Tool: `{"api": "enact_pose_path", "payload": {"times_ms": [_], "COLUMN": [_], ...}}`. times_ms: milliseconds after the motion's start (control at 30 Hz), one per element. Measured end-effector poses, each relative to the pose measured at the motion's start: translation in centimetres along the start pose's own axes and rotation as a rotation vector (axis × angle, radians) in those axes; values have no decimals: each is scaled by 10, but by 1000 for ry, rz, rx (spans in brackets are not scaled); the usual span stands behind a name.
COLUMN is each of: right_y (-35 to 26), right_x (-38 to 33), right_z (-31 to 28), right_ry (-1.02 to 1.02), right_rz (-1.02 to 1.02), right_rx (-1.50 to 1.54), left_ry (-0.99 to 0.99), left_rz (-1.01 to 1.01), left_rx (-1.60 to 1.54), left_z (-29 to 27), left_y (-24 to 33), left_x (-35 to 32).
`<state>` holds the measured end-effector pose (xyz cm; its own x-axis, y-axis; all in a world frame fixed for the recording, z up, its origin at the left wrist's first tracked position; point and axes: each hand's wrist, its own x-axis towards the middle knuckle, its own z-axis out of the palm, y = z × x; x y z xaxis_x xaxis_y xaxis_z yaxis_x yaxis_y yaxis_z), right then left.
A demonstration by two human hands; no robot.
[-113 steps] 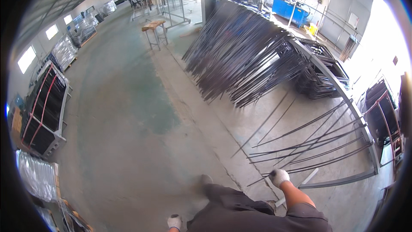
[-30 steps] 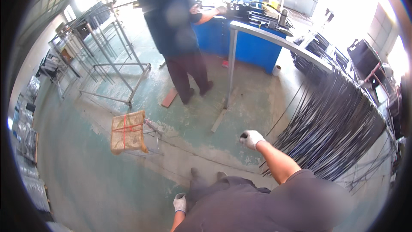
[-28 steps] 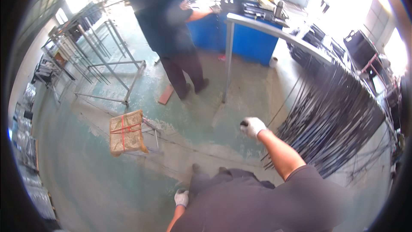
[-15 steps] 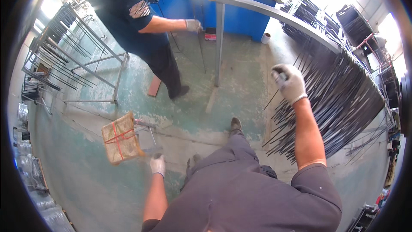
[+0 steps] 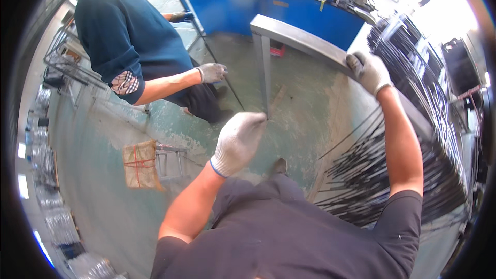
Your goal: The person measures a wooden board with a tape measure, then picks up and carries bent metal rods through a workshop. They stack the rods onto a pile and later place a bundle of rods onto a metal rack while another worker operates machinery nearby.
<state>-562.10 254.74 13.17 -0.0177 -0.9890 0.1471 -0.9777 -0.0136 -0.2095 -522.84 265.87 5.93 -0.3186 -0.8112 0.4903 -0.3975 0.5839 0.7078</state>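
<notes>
My right hand (image 5: 371,74), in a pale work glove, curls over a grey steel beam (image 5: 305,47) of a frame in front of me. My left hand (image 5: 240,142), gloved too, is raised ahead of my body with its fingers closed; whatever they may hold is hidden. Its fingertips overlap the foot of the frame's upright post (image 5: 264,72) in the picture; whether they touch it I cannot tell. A thin black rod (image 5: 227,85) slants down close to it, by the gloved hand (image 5: 212,73) of a co-worker.
Many dark rods (image 5: 372,175) hang off the frame at right. The co-worker (image 5: 137,41) stands at left, before a blue workbench (image 5: 320,18) loaded with metal parts. A stool with a red-strapped cardboard pad (image 5: 138,165) is on the floor at left, and a rack (image 5: 72,67) stands behind.
My left hand has come up and forward from beside the stool. My right hand has moved onto the beam. The co-worker's gloved hand is lower and further left in view.
</notes>
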Motion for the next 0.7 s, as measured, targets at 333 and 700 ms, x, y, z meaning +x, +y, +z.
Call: {"api": "enact_pose_path", "payload": {"times_ms": [333, 700], "right_y": [-5, -6], "right_x": [19, 80], "right_z": [-8, 4], "right_ry": [-302, -476], "right_rz": [75, -1], "right_rx": [193, 210], "left_ry": [173, -46], "left_rz": [313, 299], "left_rx": [316, 519], "left_z": [43, 97], "left_y": [-28, -82], "left_x": [208, 268]}}
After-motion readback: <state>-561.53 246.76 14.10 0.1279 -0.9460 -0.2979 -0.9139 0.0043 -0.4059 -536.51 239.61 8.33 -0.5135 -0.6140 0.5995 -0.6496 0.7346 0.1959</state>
